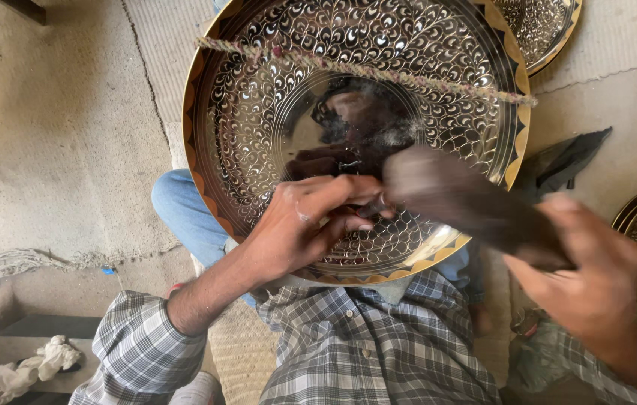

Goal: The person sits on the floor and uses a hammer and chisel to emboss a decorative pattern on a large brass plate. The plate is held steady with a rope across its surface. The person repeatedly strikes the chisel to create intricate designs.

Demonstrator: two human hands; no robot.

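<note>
A large round engraved brass tray (pixel 273 97), shiny with a scalloped gold rim, rests tilted on the person's lap, a twisted cord (pixel 378 72) stretched across its upper part. Feather-like engraving already covers most of the tray; only the smooth centre shows bare. Right of the tray, the right hand (pixel 584 277) grips a blurred dark wooden mallet (pixel 468 202), fingers wrapped shut. On the tray's lower face, the left hand (pixel 299 225) pinches a small dark chisel (pixel 373 208). Beyond the tray's rim, pale matting (pixel 56 135) lies to the left.

Metal-craft workshop – engraved brass trays (pixel 356 135) propped about, worn floor mats (pixel 56 135), rags (pixel 26 367) on block
</note>
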